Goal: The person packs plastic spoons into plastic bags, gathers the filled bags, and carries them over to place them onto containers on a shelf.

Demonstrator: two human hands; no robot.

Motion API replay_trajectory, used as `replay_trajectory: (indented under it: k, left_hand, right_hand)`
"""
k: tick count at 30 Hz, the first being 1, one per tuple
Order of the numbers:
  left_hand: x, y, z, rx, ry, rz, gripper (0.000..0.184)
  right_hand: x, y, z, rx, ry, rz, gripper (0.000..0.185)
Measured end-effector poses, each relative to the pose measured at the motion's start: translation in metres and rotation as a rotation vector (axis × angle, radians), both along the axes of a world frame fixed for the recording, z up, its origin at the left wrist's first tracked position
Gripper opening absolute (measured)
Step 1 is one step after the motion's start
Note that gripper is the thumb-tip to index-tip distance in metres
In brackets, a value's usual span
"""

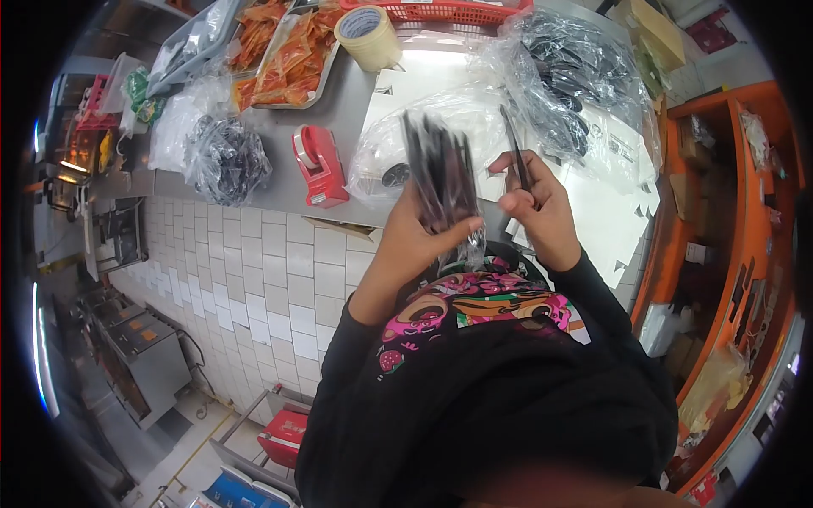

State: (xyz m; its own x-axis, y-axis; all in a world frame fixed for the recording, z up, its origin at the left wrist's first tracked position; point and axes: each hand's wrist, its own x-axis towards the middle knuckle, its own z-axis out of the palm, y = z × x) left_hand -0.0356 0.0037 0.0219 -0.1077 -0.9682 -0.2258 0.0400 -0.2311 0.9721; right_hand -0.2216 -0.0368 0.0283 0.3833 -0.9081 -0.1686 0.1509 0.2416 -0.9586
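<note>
My left hand is closed around a bundle of dark plastic cutlery, held upright and slightly blurred. Clear plastic wrap shows around its lower end. To its right, my right hand pinches a single slim black plastic utensil, pointing up and a little left; its exact kind I cannot make out. Behind both hands lies a clear plastic bag with a dark round end visible in it. A larger clear bag of black items rests at the back right, on white cardboard sheets.
A red tape dispenser stands near the table edge, left of my hands. Further back are a tape roll, a tray of orange-red packets and a red basket. A bag of dark items sits left; an orange shelf stands right.
</note>
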Motion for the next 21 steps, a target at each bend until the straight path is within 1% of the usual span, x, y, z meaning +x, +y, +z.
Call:
replay_trajectory:
  k: [2,4,5,6,8,9,10,12,13,14,16,17,18,19,21]
  left_hand:
    - [-0.006,0.002,0.006,0.032,0.036,-0.04,0.065]
    - [-0.012,0.003,0.012,0.034,0.081,-0.071,0.069]
    - [-0.012,0.003,0.013,0.004,0.017,-0.105,0.069]
    - [-0.013,0.002,0.013,0.001,0.017,-0.108,0.069]
    - [-0.016,0.002,0.018,-0.003,0.18,-0.081,0.064]
    - [-0.016,0.001,0.022,-0.094,0.1,-0.098,0.059]
    - [-0.015,0.001,0.02,-0.094,0.101,-0.098,0.059]
    - [-0.011,0.001,0.012,-0.021,0.022,-0.178,0.054]
    - [-0.008,-0.002,0.0,-0.22,-0.173,-0.264,0.052]
    - [-0.007,-0.003,-0.003,-0.22,-0.174,-0.265,0.052]
    - [-0.005,-0.007,-0.008,-0.258,-0.265,-0.367,0.047]
    - [-0.005,-0.007,-0.014,-0.17,-0.008,-0.331,0.043]
    - [-0.007,-0.012,-0.011,-0.08,0.246,-0.286,0.04]
    - [-0.006,-0.01,0.009,-0.077,0.168,-0.279,0.035]
    - [-0.007,-0.016,0.012,-0.25,0.064,-0.301,0.034]
  right_hand:
    - [0.001,0.0,0.008,-0.019,0.02,-0.008,0.042]
    - [0.003,0.0,0.017,-0.072,0.078,-0.059,0.037]
    - [0.002,0.0,0.021,-0.021,-0.019,-0.067,0.033]
    - [0.001,0.0,0.021,-0.024,-0.02,-0.07,0.033]
    - [-0.004,0.0,0.02,-0.019,-0.067,-0.074,0.031]
    - [-0.006,0.001,0.024,-0.02,-0.068,-0.075,0.031]
    - [-0.008,0.002,0.029,-0.017,-0.093,-0.047,0.03]
    - [-0.011,0.003,0.032,-0.016,-0.119,-0.019,0.03]
    - [-0.013,0.004,0.031,-0.077,-0.12,0.01,0.027]
    - [-0.015,0.004,0.029,-0.139,-0.121,0.039,0.025]
    - [-0.014,0.003,0.026,-0.221,-0.193,0.101,0.027]
    - [-0.011,0.004,0.026,-0.247,-0.291,0.099,0.03]
    - [-0.011,0.004,0.026,-0.26,-0.341,0.097,0.031]
    - [-0.011,0.005,0.026,-0.272,-0.391,0.097,0.033]
    - [-0.014,0.002,0.027,-0.315,-0.387,0.107,0.037]
